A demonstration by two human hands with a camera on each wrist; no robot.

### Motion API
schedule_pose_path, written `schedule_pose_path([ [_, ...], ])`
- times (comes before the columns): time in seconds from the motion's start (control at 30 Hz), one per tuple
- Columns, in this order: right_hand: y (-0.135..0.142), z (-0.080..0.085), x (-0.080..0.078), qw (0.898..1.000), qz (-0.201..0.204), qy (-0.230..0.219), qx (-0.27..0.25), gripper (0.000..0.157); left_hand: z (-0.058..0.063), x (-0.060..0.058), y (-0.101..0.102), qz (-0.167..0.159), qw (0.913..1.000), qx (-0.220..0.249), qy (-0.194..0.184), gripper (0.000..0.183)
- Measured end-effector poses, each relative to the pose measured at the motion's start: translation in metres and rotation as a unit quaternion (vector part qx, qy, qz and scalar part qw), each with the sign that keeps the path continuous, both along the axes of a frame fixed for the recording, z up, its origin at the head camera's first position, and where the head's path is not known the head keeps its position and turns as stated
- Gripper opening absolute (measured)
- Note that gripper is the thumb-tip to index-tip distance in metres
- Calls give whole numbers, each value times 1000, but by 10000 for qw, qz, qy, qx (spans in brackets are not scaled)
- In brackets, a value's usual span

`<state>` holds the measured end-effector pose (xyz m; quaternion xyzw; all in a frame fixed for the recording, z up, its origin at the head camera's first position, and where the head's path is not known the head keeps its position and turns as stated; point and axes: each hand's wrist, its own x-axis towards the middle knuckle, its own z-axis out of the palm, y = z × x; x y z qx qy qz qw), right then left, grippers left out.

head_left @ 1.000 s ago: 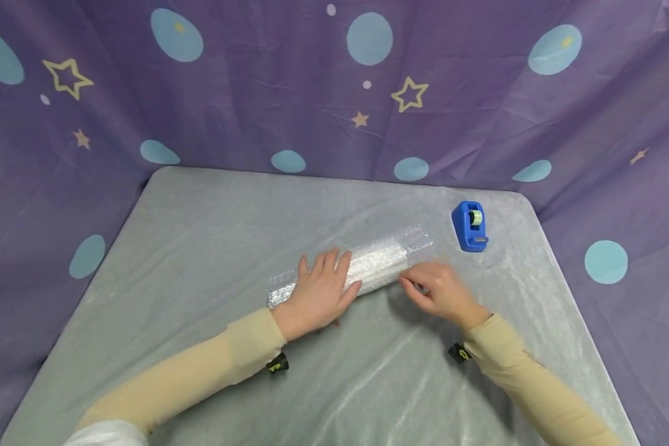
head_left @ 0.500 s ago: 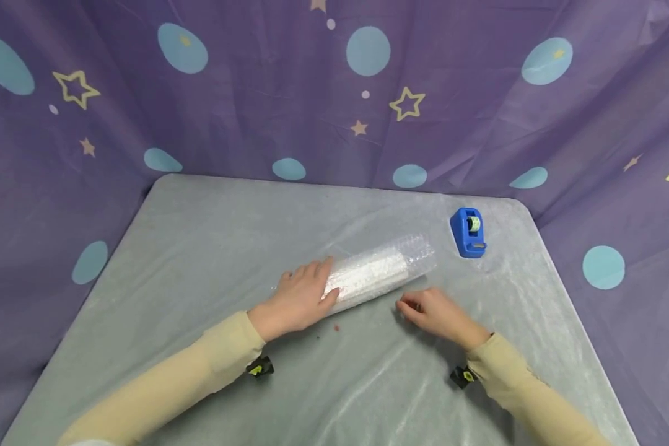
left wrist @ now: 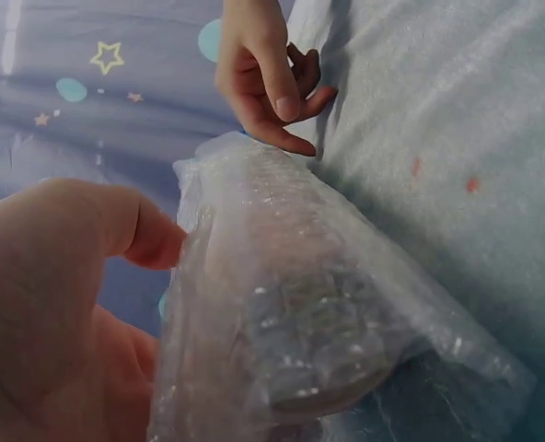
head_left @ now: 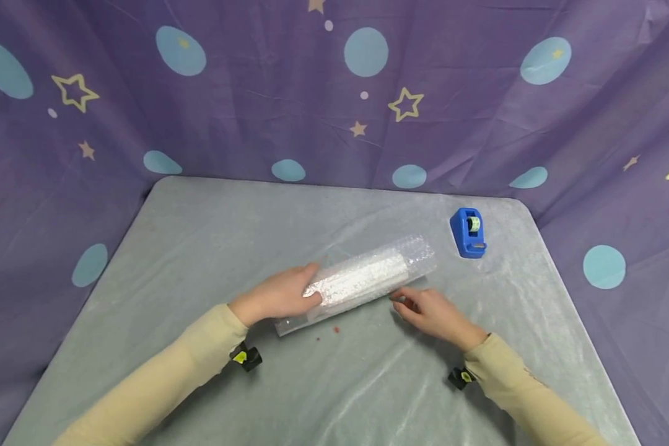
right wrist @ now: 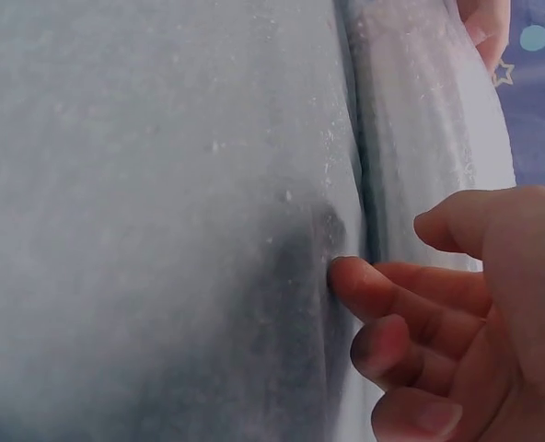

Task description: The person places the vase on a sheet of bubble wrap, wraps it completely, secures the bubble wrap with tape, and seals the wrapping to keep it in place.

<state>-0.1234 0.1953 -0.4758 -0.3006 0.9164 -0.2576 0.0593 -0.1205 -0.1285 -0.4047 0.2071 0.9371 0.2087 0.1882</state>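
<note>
A long bundle in clear bubble wrap (head_left: 362,277) lies slantwise across the middle of the table; its white core shows through, but I cannot tell what it is. My left hand (head_left: 281,291) holds the bundle near its left end, thumb on the near side and fingers mostly hidden on the far side. In the left wrist view, a rounded grey end shows inside the loose, open wrap (left wrist: 309,341). By the near long edge is my right hand (head_left: 437,316), its fingers loosely bent and holding nothing. Its fingertips (right wrist: 355,276) are at or very near the wrap's lower edge.
A blue tape dispenser (head_left: 468,233) with a roll of tape stands at the back right. Small red specks (head_left: 336,329) lie in front of the bundle. A grey cloth covers the table (head_left: 212,229), and a purple patterned curtain (head_left: 290,80) hangs behind and at the sides.
My left hand has slid left and down along the bundle, from lying spread on top to holding its left end. My right hand has moved slightly down, off the bundle's right part.
</note>
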Motion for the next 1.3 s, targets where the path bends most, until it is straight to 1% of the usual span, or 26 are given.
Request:
schedule_pose_path([
  [0.1,-1,0,0,10000,28,-17,-28,22,1,0,-1,55,9999,-51,-81,75],
  [0.33,-2,0,0,10000,5,-51,-57,27,-3,-1,-4,12,9999,123,-21,72],
  [0.57,-6,-1,0,9999,-107,-68,28,37,-7,-1,-4,169,9985,340,-392,83],
  [0.73,-10,3,-2,9995,-242,-195,16,42,-11,0,-3,83,9971,486,-583,83],
  [0.8,-13,5,-5,9992,-264,-283,32,44,-13,1,-2,75,9954,575,-764,83],
  [0.9,-17,7,-11,9987,-261,-429,61,48,-16,3,-1,68,9926,741,-962,86],
  [0.97,-19,9,-16,9987,-222,-451,52,49,-18,4,1,98,9912,790,-1062,88],
  [1.07,-22,10,-24,9993,-170,-325,109,46,-19,5,5,118,9904,818,-1109,89],
  [1.17,-24,12,-30,9995,-136,-193,200,43,-21,6,9,153,9883,948,-1183,83],
  [1.3,-26,16,-35,9990,-162,-316,255,44,-25,6,13,228,9852,1152,-1250,78],
])
